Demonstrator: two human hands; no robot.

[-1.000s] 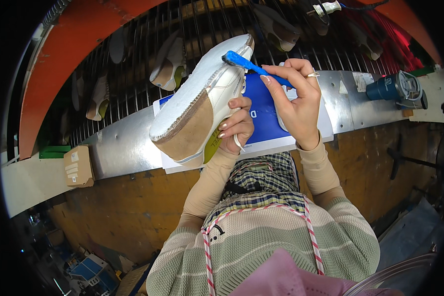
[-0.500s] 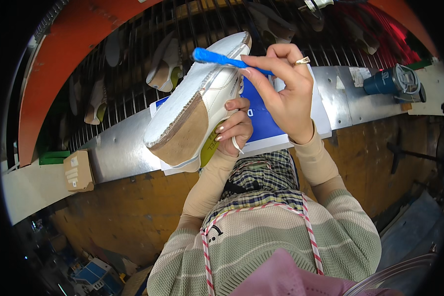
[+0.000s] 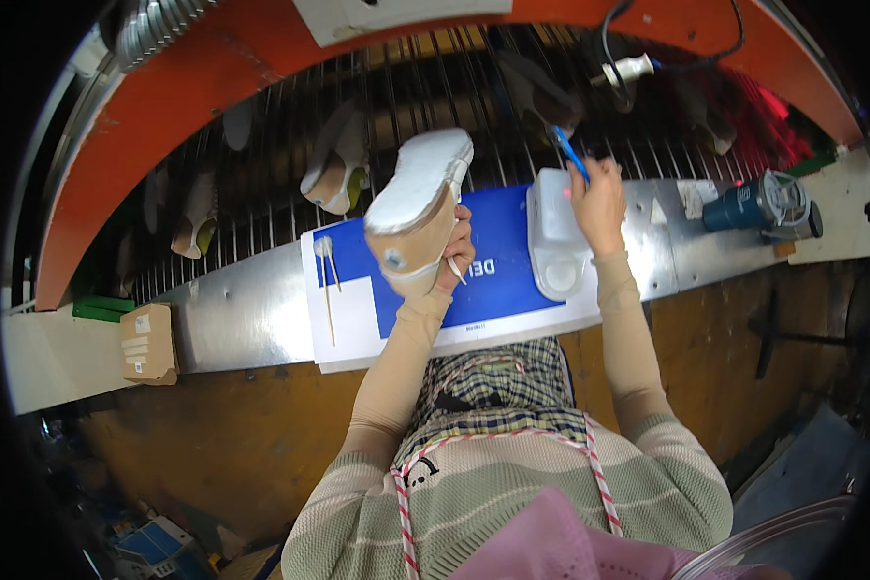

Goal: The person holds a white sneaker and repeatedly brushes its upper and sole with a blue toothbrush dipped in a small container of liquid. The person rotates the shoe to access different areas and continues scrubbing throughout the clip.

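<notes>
My left hand (image 3: 460, 253) is closed around a tan and white shoe (image 3: 414, 259), held bottom up above the bench. The shoe's white underside (image 3: 420, 184) faces up, and a white lace hangs by my fingers. Farther right, my right hand (image 3: 601, 203) is closed on a slim blue-handled tool that looks like a brush (image 3: 570, 155). The tool's head is hard to make out. Below and beside that hand lies a white tray-like piece (image 3: 557, 237) on a blue printed sheet (image 3: 498, 280).
Two thin sticks (image 3: 329, 290) with pale tips lie on white paper at the left. A metal bench edge (image 3: 242, 329) borders a rack of rods (image 3: 261, 184) carrying several shoes. At right stands a dark blue tumbler (image 3: 735, 208); at left, a cardboard box (image 3: 149, 343). A white plug (image 3: 628, 70) hangs above.
My right hand has moved right, taking the blue-handled tool off the shoe. My left hand has turned the shoe so its underside faces up. The white tray-like piece and the sticks now show.
</notes>
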